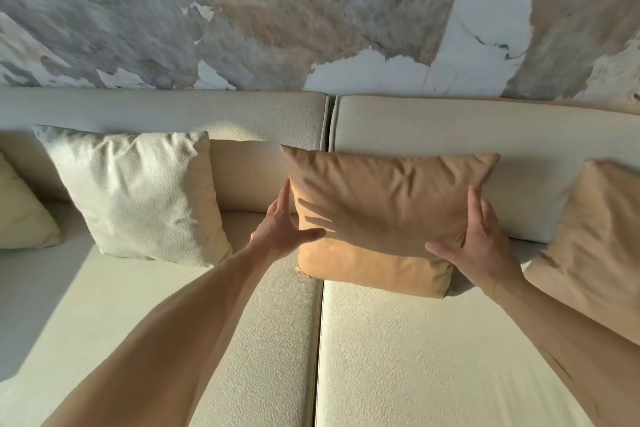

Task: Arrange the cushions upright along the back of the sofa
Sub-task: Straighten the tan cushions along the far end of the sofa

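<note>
The tan cushion (384,215) stands upright against the sofa (450,125) backrest, straddling the seam between the two seat pads. The left hand (282,229) lies flat on its left edge and the right hand (481,243) on its right edge, both grips spread, fingers apart; firm contact appears likely but is unconfirmed. A cream cushion (138,194) leans left; another tan cushion (595,236) stands right.
</note>
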A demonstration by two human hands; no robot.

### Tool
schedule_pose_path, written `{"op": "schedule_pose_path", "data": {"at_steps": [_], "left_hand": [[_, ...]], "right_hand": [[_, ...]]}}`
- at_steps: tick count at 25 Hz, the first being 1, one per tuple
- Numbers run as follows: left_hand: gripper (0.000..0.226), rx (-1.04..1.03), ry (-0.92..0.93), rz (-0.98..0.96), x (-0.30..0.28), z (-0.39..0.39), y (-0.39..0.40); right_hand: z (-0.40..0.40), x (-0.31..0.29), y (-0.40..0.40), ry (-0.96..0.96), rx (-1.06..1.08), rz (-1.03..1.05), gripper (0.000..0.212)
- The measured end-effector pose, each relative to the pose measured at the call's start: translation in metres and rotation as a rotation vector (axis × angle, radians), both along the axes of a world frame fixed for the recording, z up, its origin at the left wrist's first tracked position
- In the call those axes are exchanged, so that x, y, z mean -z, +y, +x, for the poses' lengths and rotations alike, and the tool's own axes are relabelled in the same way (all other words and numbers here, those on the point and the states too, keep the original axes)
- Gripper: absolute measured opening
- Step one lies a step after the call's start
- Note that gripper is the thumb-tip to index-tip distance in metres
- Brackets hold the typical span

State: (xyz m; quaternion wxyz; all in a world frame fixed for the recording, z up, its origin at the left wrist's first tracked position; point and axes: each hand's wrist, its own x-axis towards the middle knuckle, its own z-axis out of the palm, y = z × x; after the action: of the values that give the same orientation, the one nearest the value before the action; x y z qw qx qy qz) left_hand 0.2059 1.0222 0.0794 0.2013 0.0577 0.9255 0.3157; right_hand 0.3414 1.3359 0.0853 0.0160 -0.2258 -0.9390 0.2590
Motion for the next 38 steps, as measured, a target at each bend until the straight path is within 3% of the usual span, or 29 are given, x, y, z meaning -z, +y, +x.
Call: {"op": "schedule_pose_path", "data": {"at_steps": [11,16,22,29,38], "left_hand": [[0.117,0.288,0.182,-0.316,-0.129,0.079,-0.047],[0.111,0.379,0.302,-0.419,-0.194,0.108,-0.067],[0.109,0.304,0.381,-0.307,-0.245,0.136,-0.081],[0.106,0.262,0.464,-0.3,-0.283,0.146,-0.072],[0.107,0.247,0.57,-0.282,-0.308,0.183,0.028]], "right_hand": [[0.08,-0.116,-0.081,-0.364,-0.209,0.387,0.103],[0.106,-0.189,-0.097,-0.332,-0.209,0.425,0.099],[0.118,-0.257,-0.101,-0.244,-0.129,0.356,0.097],[0.119,-0.302,-0.088,-0.145,-0.152,0.436,0.091],[0.178,-0.332,0.02,-0.061,-0.139,0.444,0.084]]}}
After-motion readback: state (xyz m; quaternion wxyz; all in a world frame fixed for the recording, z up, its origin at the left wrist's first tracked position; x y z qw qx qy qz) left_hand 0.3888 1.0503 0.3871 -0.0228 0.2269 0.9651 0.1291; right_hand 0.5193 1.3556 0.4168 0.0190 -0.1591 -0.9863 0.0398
